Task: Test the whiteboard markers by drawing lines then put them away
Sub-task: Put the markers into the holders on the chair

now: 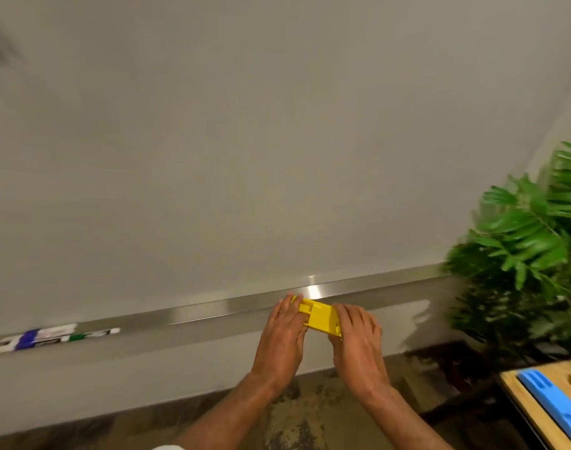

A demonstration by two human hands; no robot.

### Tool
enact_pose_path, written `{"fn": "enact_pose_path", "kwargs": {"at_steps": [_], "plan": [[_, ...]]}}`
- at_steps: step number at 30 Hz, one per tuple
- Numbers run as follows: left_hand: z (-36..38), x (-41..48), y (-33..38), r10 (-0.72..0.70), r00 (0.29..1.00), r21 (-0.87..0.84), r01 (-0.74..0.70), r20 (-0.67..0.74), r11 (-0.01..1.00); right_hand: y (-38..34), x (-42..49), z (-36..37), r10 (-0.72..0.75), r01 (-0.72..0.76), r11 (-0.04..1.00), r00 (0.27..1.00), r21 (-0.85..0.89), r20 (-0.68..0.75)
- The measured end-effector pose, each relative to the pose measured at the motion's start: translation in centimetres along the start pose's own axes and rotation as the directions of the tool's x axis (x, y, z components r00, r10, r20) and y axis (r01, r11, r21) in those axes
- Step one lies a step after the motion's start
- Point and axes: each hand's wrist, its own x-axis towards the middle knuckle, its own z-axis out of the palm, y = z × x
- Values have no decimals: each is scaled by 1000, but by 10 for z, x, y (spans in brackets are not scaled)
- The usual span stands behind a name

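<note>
two hands (284, 329) (359, 336) clasp a yellow holder (320, 315) beside the plant (531, 241).

Dim, warm, flat indoor light. Small glare spot on tray (313, 289) just beyond hands. Soft shadow on wall under tray, right of hands. Motion blur heavy at edges: markers (50, 337) far left smeared, plant (534, 241) right streaked, dark smudge top left unreadable. Centre sharper; hands fairly crisp. Wide-angle bend: tray line tilts, rising to right. Board (245, 141) evenly grey, grainy.
</note>
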Motion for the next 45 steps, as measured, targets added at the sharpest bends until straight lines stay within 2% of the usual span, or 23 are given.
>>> {"fn": "enact_pose_path", "kwargs": {"at_steps": [6, 12, 16, 26, 29, 38, 45], "plan": [[-30, -18, -34, -179, 979, 79, 187, -99, 979, -38, 28, 39, -154, 146, 985, 985, 90, 82], [-48, -40, -57, -391, 901, 131, 418, -190, 899, -71, 50, 67, -321, 301, 942, 936, 145, 143], [-61, -53, -77, -449, 865, 174, 489, -223, 855, -95, 57, 87, -399, 374, 914, 899, 158, 180], [-85, -64, -184, -510, 827, 199, 555, -237, 808, -170, 92, 165, -450, 421, 892, 853, 163, 264], [-88, -66, -228, -498, 838, 227, 541, -222, 810, -191, 106, 196, -459, 430, 888, 842, 163, 284], [-86, -66, -335, -470, 869, 254, 495, -157, 831, -235, 133, 286, -407, 387, 913, 853, 128, 326], [-74, -77, -388, -540, 836, 251, 546, -100, 799, -251, 139, 340, -380, 368, 924, 853, 106, 356]]}}
